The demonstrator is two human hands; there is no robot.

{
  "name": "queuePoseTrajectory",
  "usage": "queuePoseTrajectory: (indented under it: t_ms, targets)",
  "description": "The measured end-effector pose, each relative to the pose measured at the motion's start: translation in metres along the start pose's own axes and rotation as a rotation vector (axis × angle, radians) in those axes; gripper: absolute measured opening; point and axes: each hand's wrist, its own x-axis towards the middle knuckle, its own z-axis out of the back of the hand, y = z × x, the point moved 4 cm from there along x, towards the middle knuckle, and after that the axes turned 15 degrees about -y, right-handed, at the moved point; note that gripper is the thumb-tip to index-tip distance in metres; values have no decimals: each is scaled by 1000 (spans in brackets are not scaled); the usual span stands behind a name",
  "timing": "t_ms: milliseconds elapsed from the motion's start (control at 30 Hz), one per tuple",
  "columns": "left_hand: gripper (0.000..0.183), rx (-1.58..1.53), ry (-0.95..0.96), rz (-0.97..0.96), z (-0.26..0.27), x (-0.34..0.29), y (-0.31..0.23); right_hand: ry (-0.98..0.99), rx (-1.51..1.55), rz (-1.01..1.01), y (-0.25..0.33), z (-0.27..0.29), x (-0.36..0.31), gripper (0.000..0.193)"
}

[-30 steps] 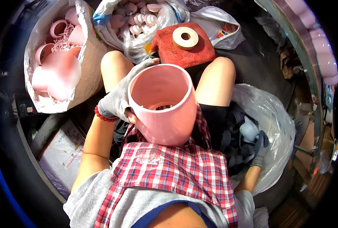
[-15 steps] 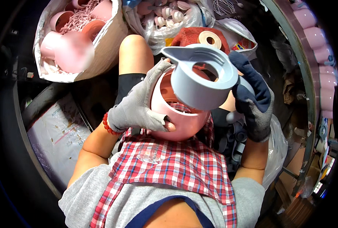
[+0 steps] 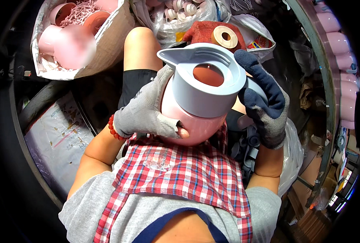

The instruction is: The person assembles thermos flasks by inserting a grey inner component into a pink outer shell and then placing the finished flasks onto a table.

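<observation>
A pink rounded jug body (image 3: 200, 130) rests in my lap, tilted a little. My left hand (image 3: 149, 111), in a grey glove with a bare fingertip showing, is wrapped round its left side. Over the mouth of the body sits a light blue-grey jug collar (image 3: 206, 97) with a spout pointing left and a round opening in its top. Through that opening the reddish inside of the body shows. My right hand (image 3: 265, 101), in a dark blue and grey glove, is closed round the collar's handle on the right. Whether the collar is fully seated I cannot tell.
A white sack (image 3: 103, 50) at the far left holds pink jug bodies and shredded filler. Beyond my knees lie a plastic bag (image 3: 167, 30) of small pale parts and a red cloth (image 3: 200, 33) with a cream ring (image 3: 225, 37). Pink bodies (image 3: 338, 42) line the right-hand rack.
The collar has come down and left onto the mouth of the pink body, covering the gap seen before. My right hand has moved with it; my left keeps its grip.
</observation>
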Motion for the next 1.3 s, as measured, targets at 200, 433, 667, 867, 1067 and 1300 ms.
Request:
queuePoseTrajectory:
  t_ms: [200,433,667,867,1067,1300]
  targets:
    - [123,-15,13,-47,-1,2,5,-34,148,-3,-10,-4,-4,50]
    - [121,56,63,-44,0,5,5,59,96,4,-16,1,-2,52]
    - [120,72,83,-76,2,5,15,44,180,-25,-36,-2,-5,54]
    - [116,-275,112,-75,1,23,7,115,146,124,-50,-2,-7,57]
    - [82,-200,134,-130,-11,45,3,146,253,36,-59,-5,-4,58]
    - [77,-117,163,-79,-15,49,7,24,380,-124,-83,-7,-14,51]
